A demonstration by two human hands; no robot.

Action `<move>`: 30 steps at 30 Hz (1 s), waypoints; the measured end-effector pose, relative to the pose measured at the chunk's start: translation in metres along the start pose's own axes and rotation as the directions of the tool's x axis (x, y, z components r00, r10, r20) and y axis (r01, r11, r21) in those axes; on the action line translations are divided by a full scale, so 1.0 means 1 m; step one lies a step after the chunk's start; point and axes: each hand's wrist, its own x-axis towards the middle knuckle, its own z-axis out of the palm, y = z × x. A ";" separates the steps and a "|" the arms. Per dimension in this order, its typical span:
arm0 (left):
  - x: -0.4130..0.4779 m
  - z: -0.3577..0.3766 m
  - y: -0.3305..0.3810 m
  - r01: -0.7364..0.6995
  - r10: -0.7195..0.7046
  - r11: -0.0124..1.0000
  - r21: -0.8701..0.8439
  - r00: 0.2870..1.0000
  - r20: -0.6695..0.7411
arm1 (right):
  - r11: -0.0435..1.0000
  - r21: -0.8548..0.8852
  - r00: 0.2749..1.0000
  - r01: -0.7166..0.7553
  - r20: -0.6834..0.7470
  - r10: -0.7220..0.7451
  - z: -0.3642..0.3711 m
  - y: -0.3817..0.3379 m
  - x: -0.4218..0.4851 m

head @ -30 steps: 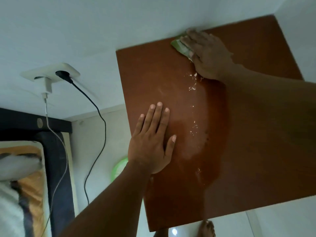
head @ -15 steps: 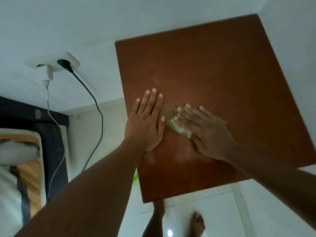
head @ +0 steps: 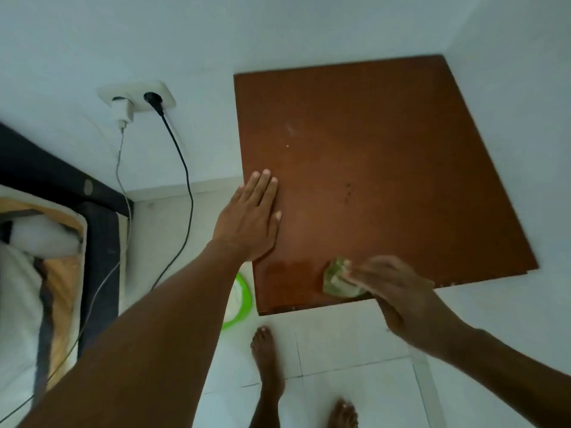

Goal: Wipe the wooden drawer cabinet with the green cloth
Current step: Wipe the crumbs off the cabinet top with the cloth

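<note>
We press our right hand point(head: 392, 288), blurred, fingers closed over the green cloth point(head: 338, 278) at the near edge of the wooden drawer cabinet point(head: 370, 168) top, our left hand point(head: 250, 222) flat, fingers together, on its left edge, a green-rimmed bowl point(head: 239, 299) on the floor beside, our bare feet point(head: 267, 353) below.

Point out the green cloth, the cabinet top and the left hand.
green cloth point(head: 336, 281), head view, bunched part showing beside the fingers.
cabinet top point(head: 370, 156), head view, bare centre.
left hand point(head: 250, 220), head view, back of hand.

Single head-worn view, looking steeply down from close above the cabinet top point(head: 370, 180), floor point(head: 340, 366) near, wall far.
</note>
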 end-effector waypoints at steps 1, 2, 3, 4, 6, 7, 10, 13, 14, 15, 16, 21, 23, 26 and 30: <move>-0.002 -0.003 -0.006 0.000 0.000 1.000 -0.007 1.000 0.012 | 0.999 0.030 0.995 -0.041 -0.093 0.043 -0.011 0.004 0.030; 0.001 -0.006 -0.013 0.001 -0.001 1.000 -0.016 1.000 0.017 | 0.995 0.044 0.982 -0.094 -0.158 0.100 -0.022 0.009 0.065; 0.006 -0.009 -0.019 -0.003 0.003 1.000 -0.021 1.000 0.022 | 0.988 0.040 0.968 -0.149 -0.197 0.154 -0.032 0.017 0.100; 0.012 -0.011 -0.023 -0.015 0.016 1.000 -0.019 0.999 0.032 | 0.982 0.021 0.955 -0.186 -0.230 0.186 -0.039 0.027 0.135; 0.025 -0.016 -0.033 -0.059 0.060 0.998 -0.023 0.997 0.050 | 0.972 -0.036 0.940 -0.231 -0.266 0.213 -0.047 0.049 0.202; 0.031 -0.016 -0.037 -0.081 0.083 0.996 -0.046 0.996 0.044 | 0.961 -0.070 0.936 -0.266 -0.258 0.240 -0.048 0.061 0.232; 0.034 -0.007 -0.045 -0.115 0.111 0.982 -0.149 0.993 -0.041 | 0.905 -0.085 0.895 -0.416 -0.218 0.390 -0.050 0.100 0.306; 0.032 0.005 -0.049 -0.142 0.123 0.973 -0.182 0.986 -0.115 | 0.868 -0.123 0.875 -0.481 -0.137 0.465 -0.039 0.132 0.356; 0.033 0.007 -0.051 -0.159 0.136 0.971 -0.176 0.981 -0.136 | 0.874 -0.151 0.886 -0.463 -0.083 0.455 -0.030 0.138 0.363; 0.033 0.008 -0.053 -0.180 0.153 0.969 -0.171 0.976 -0.157 | 0.878 -0.194 0.897 -0.438 -0.033 0.440 -0.018 0.142 0.364; 0.034 0.010 -0.056 -0.201 0.172 0.965 -0.169 0.970 -0.172 | 0.873 -0.256 0.904 -0.415 -0.007 0.427 -0.006 0.144 0.359; 0.031 0.017 -0.059 -0.228 0.191 0.956 -0.187 0.962 -0.197 | 0.889 -0.407 0.971 -0.209 0.020 0.238 0.023 0.123 0.320; 0.031 0.017 -0.059 -0.239 0.200 0.952 -0.193 0.959 -0.201 | 0.908 -0.387 0.980 -0.160 0.048 0.193 0.025 0.110 0.298; 0.032 0.019 -0.061 -0.234 0.200 0.954 -0.188 0.963 -0.183 | 0.931 -0.348 0.988 -0.106 0.065 0.137 0.035 0.086 0.254; 0.031 0.020 -0.059 -0.223 0.194 0.956 -0.189 0.968 -0.161 | 0.962 -0.267 0.995 -0.053 0.067 0.074 0.046 0.048 0.186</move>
